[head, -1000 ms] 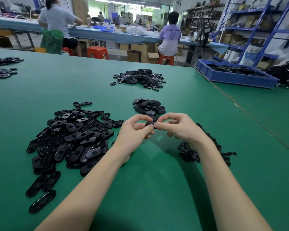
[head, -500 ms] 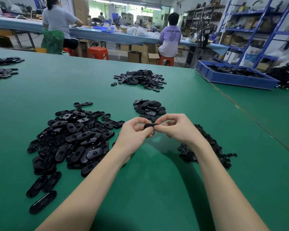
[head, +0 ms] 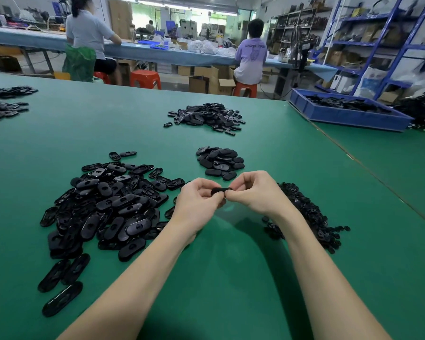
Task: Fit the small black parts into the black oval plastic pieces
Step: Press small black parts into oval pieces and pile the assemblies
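Above the green table, my left hand and my right hand meet fingertip to fingertip, both pinching one black oval piece. Most of that piece is hidden by my fingers, and I cannot tell whether a small part sits in it. A big heap of black oval pieces lies to the left of my left hand. A heap of small black parts lies to the right, partly behind my right forearm. A smaller stack of oval pieces sits just beyond my hands.
Another pile of black pieces lies farther back on the table. More piles sit at the far left edge. A blue tray with black parts stands at the back right. Two seated people work at a blue table behind.
Both hands have stayed together on the oval piece, and the fingers have closed in tighter over it. The piles have not moved.
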A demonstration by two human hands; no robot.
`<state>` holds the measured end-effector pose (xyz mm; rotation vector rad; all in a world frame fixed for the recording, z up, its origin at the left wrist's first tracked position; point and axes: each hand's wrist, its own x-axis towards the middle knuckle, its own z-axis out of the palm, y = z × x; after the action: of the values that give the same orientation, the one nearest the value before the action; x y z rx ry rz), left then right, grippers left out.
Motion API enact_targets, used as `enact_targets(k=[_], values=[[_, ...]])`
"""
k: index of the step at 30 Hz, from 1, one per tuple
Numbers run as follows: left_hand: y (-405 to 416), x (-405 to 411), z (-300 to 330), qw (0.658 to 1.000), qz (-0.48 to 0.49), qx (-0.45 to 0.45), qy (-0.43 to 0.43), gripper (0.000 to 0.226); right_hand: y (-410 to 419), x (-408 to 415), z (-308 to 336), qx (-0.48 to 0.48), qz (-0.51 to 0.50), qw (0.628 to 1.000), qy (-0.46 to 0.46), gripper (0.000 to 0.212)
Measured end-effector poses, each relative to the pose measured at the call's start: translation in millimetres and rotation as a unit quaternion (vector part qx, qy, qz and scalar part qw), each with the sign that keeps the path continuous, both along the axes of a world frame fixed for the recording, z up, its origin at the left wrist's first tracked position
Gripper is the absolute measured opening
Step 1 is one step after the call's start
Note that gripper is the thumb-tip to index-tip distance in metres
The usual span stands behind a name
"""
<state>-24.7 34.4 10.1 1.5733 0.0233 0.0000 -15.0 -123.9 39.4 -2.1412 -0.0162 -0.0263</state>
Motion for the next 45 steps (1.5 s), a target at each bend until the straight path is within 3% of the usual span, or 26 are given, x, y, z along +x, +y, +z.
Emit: enact_targets(k=[3,7,15,25,32,37,39,45], values=[[1,0,2,0.999,-0.007,0.041,-0.034,0.016,-2,1,-1,0.018,-0.002,1.000,0.000,0.013],[9,-1,9,0.977,-0.051,0.169,-0.119,0.022,-14,-2,0,0.102,0.006,0.994,0.047,0.009],[7,28,2,0.917,0.004,0.344,-0.201,0.017,-26,-6,4,0.087,-0.004,0.991,0.098,0.020],[-18,100,2,0.923,0.048,0.373,-0.076,0.013,-30,-6,1,0.079,-0.002,0.990,0.117,0.018],[-12,91,7,0.903,0.050,0.407,-0.127,0.017,-26,-4,-2,0.045,0.017,0.991,0.125,0.020],[14,66,14,0.925,0.061,0.333,-0.169,0.009,-21,-2,-1,0.001,0.033,0.994,0.103,0.015],[32,56,17,0.933,0.085,0.307,-0.169,0.003,-17,-2,0,-0.027,0.037,0.995,0.085,0.012],[70,40,23,0.931,0.086,0.331,-0.125,0.020,1,2,-5,-0.050,0.032,0.997,0.043,0.008]])
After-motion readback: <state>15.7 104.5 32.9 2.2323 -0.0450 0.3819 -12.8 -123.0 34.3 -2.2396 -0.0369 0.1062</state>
